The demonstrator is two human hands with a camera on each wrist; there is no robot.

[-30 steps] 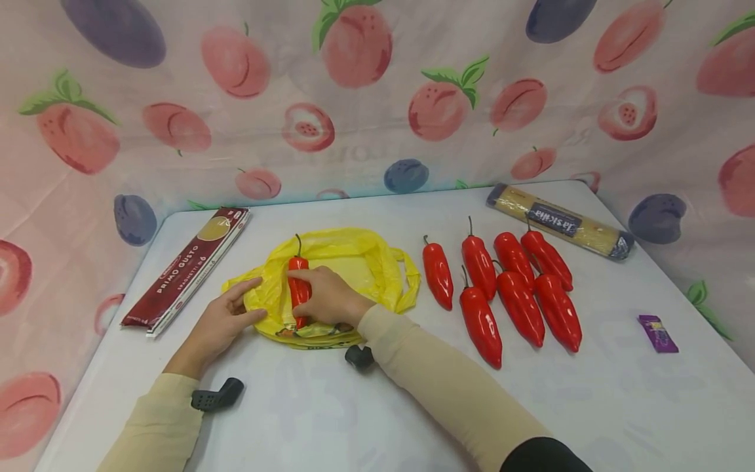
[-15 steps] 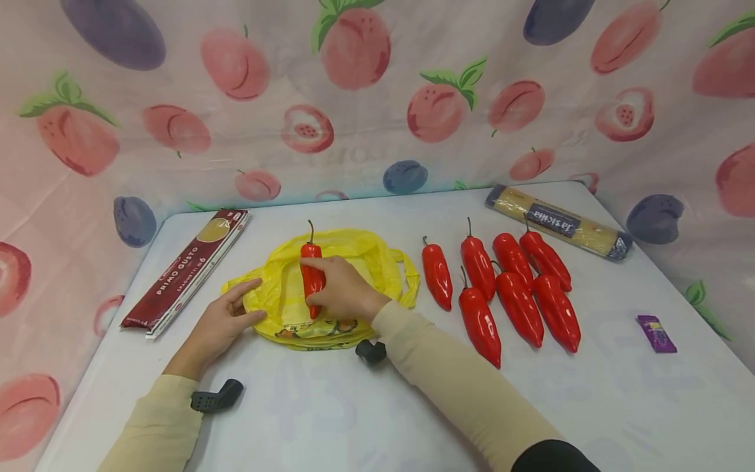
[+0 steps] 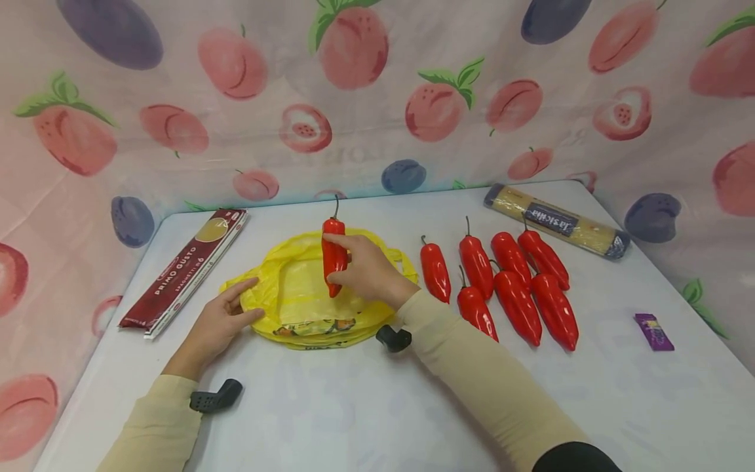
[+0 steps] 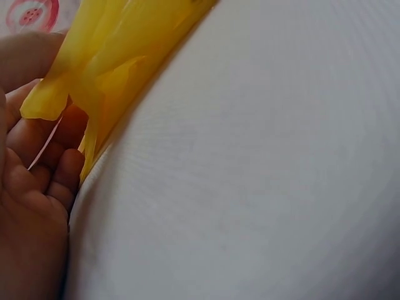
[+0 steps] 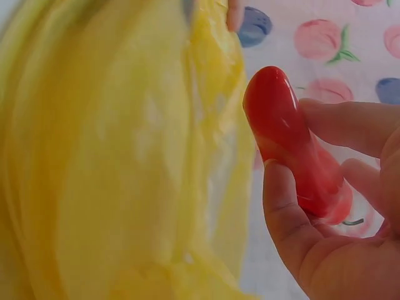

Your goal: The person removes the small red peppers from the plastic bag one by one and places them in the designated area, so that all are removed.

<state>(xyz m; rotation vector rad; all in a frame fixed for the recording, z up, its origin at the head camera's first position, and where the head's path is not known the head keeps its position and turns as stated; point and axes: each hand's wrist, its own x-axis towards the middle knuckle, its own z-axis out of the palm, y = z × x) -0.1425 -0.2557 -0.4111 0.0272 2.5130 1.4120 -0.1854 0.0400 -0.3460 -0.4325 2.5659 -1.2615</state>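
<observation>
Between the thumb and fingers of my right hand (image 3: pixel 371 267) is a red chili pepper (image 3: pixel 333 246), held stem up over the yellow plastic bag (image 3: pixel 297 288). In the right wrist view the same pepper (image 5: pixel 275 115) points its rounded tip toward the camera, beside the bag's yellow film (image 5: pixel 119 156). My left hand (image 3: pixel 215 328) holds the bag's left end. From the left wrist, a gathered flap of the bag (image 4: pixel 103 69) runs between the fingers of that hand (image 4: pixel 37 150). The bag lies crumpled with its mouth spread toward me.
Several red peppers (image 3: pixel 517 308) lie right of the bag, close to my right forearm. A dark red spaghetti packet (image 3: pixel 185 272) lies at left, a clear spaghetti pack (image 3: pixel 557 221) at back right. A small purple sachet (image 3: pixel 653 332) sits far right; a fruit-print cloth (image 3: pixel 354 118) hangs behind.
My right hand has lifted the pepper from the bag's front left and carried it right and away from me. The left hand has stayed at the bag's left end.
</observation>
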